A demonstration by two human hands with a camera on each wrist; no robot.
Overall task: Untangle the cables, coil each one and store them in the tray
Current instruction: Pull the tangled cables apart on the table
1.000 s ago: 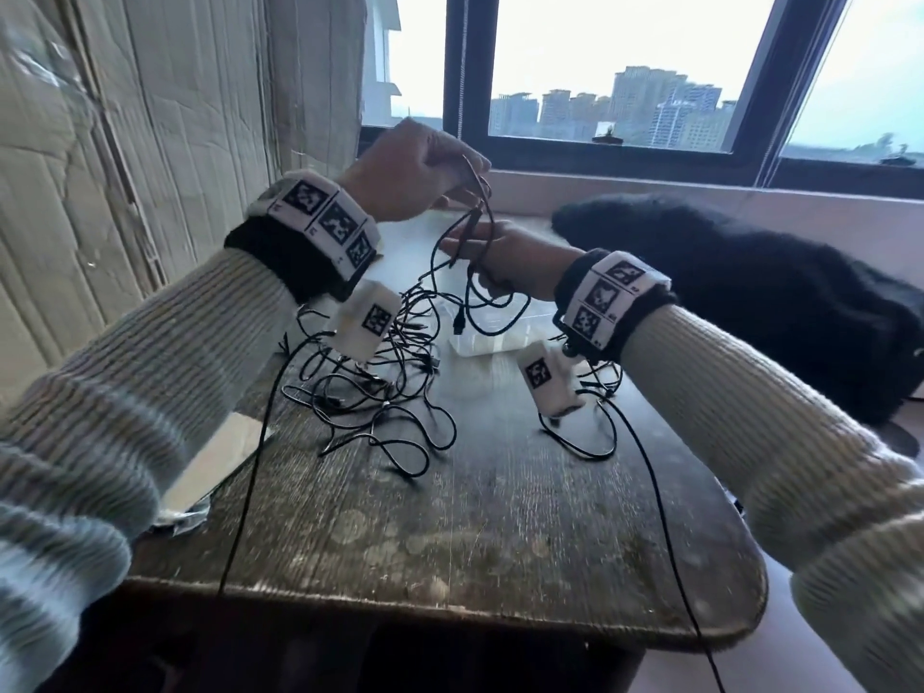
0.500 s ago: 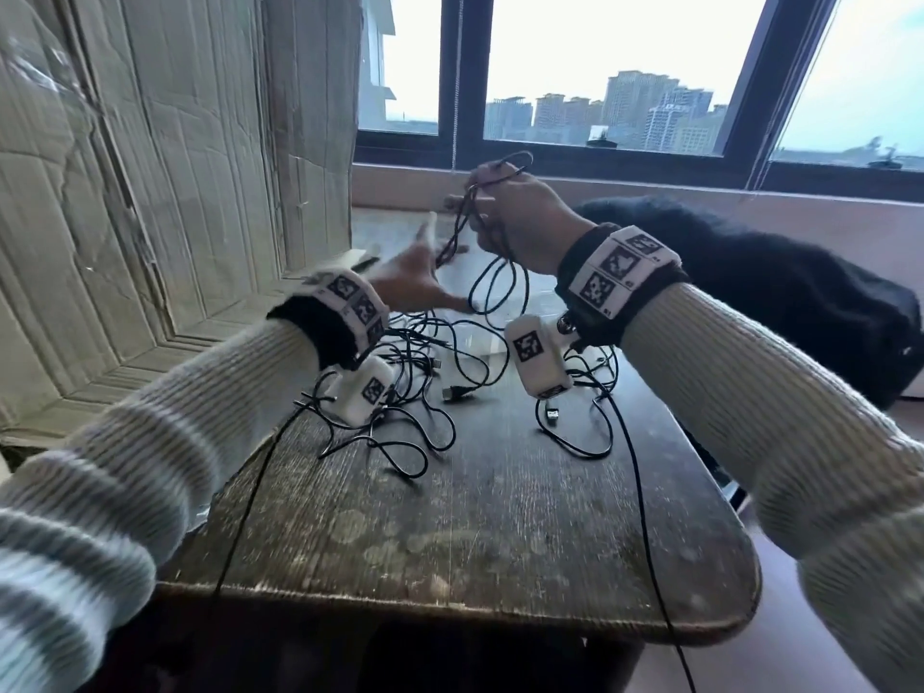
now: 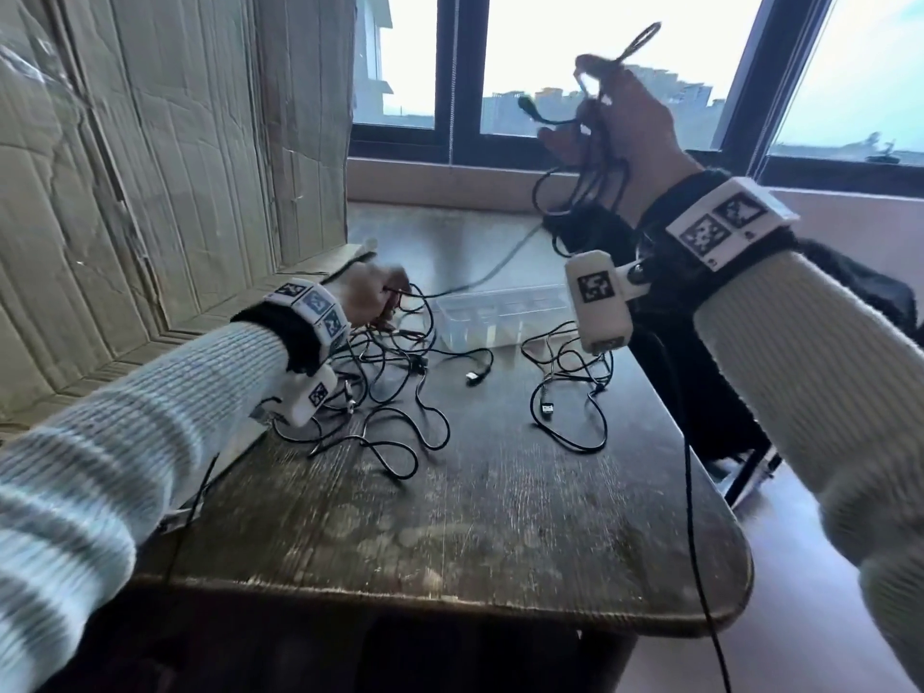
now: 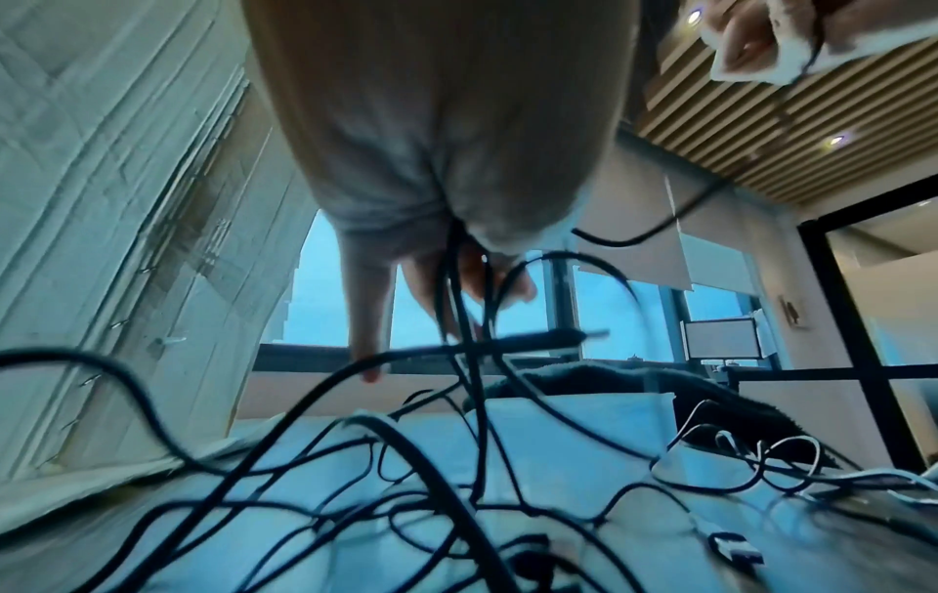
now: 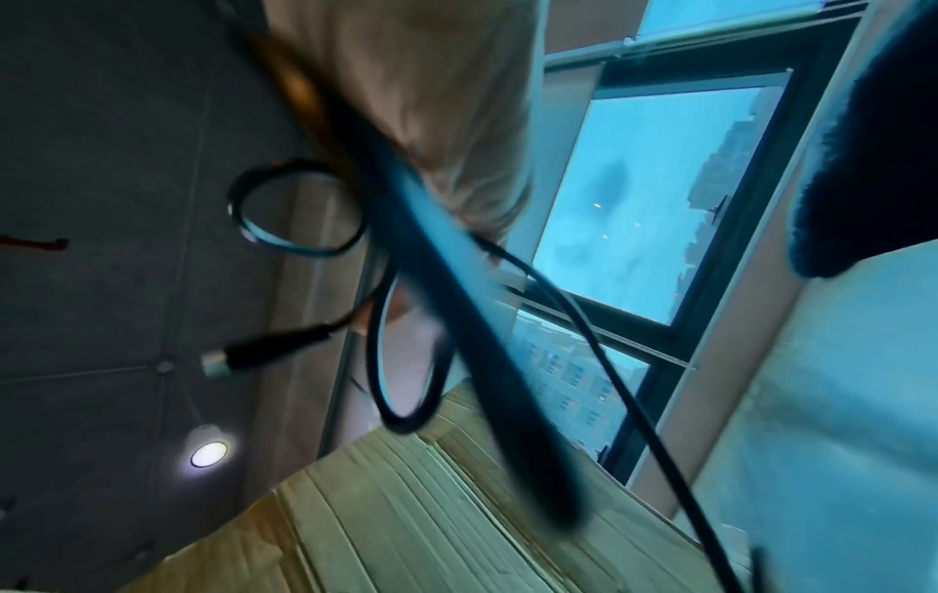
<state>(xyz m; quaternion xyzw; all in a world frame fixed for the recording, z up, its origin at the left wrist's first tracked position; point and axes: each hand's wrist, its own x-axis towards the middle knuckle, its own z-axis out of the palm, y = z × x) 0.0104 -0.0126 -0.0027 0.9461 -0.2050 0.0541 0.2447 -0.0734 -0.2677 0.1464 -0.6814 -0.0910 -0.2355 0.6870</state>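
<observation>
My right hand is raised high before the window and grips loops of a black cable whose plug sticks out to the left. From this bunch one strand runs down to the table. The right wrist view shows the same cable and its plug. My left hand is low at the table's left, fingers curled on strands of the tangled black cables. Its fingers hold cords in the left wrist view. A clear plastic tray stands behind the tangle.
A second small heap of black cable lies right of centre on the dark wooden table. Cardboard sheets wall off the left. A dark fuzzy garment lies at the right. Window frames run along the back.
My right hand has risen higher with its cable loops, pulling a strand taut off the table. My left hand has dropped onto the tangle and closed on some strands.
</observation>
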